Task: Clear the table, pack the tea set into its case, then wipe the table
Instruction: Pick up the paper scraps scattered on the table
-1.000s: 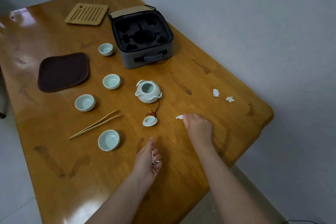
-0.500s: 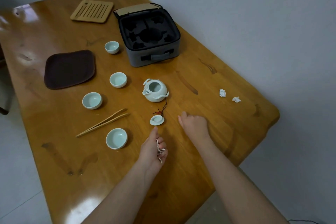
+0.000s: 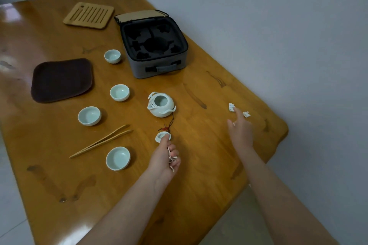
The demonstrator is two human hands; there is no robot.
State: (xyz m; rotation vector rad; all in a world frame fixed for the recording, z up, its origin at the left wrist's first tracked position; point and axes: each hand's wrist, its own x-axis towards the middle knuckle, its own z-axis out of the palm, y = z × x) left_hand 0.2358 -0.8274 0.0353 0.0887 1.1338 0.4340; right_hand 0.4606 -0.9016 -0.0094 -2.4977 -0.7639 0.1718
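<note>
Litter-clearing: left grip curls round crumpled white paper scraps; right grip, forefinger out, hold unclear, should pinch the nearest loose wad.

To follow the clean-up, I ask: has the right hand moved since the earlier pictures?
Yes. The right hand went rightward, away from the teapot lid, and now reaches to a paper scrap.

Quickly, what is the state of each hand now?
Left hand: closed on paper scraps.
Right hand: stretched toward a loose scrap; whether it holds anything cannot be told.
</note>
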